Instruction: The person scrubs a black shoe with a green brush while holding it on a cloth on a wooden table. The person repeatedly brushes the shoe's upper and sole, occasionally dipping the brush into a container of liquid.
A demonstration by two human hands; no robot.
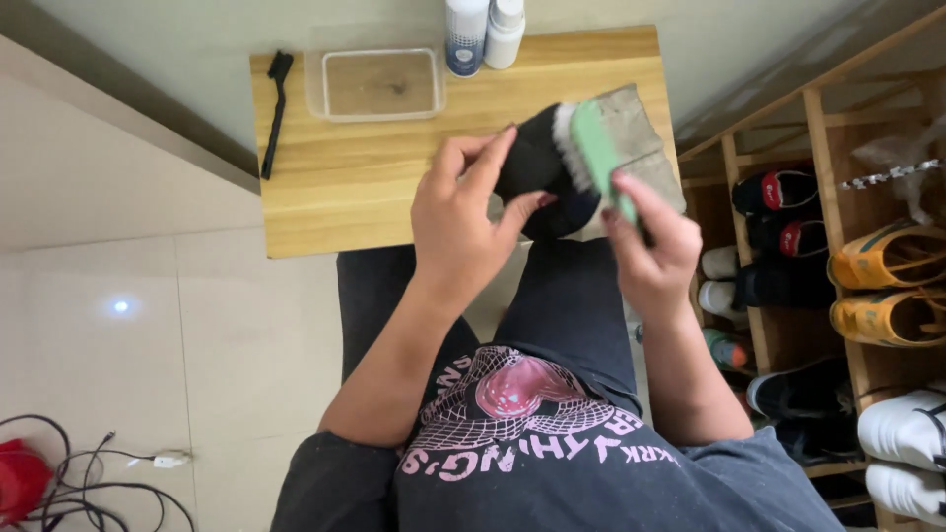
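Gripped in the left hand point(463, 212), a black shoe point(537, 177) hangs over the wooden table's point(335, 187) near edge; the right hand point(645, 241), at four o'clock, clamps a green brush point(598, 158), its long axis running eleven to five, bristles touching the shoe.

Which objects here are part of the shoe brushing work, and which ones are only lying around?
In use:
- black shoe, held by the left hand
- green brush, in the grip of the right hand
- grey cloth under the shoe

Lying about:
- black narrow brush
- clear plastic tray
- two white bottles
- shoes on the wooden rack
- cables on the floor
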